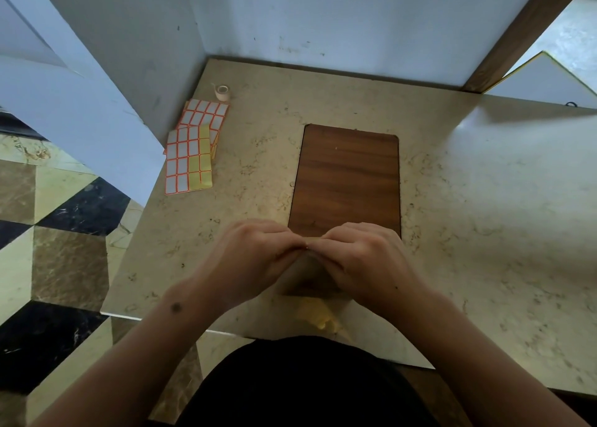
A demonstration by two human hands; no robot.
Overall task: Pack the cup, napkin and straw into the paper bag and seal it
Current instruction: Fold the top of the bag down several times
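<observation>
- Leftmost, two label sheets lie overlapped at the table's far-left edge, a small tape roll standing just beyond them. Sealing supplies, I judge, parked within reach but well apart from the work.
- My left hand is curled, fingertips pinching the top edge of the paper bag; it grips the paper, not the table.
- Bag sits at the near edge of the table, directly in front of my body, mostly hidden under both hands. Only a tan strip shows between them.
- Cup, napkin and straw: none visible. I judge they are inside the bag, though I cannot confirm it.
- Yellowish crumpled scrap lies just nearer than the bag, at the table's edge; what it is I cannot tell.
- Dark wood inset panel lies beyond the bag, unused.
- My right hand mirrors the left, fingers curled and pinching the same top edge; the fingertips of both hands meet at the middle.
- Judgement: a two-handed pinch at the centre suits folding or creasing the mouth shut. Sealing step in hand; no label or tape on the bag that I can see.
</observation>
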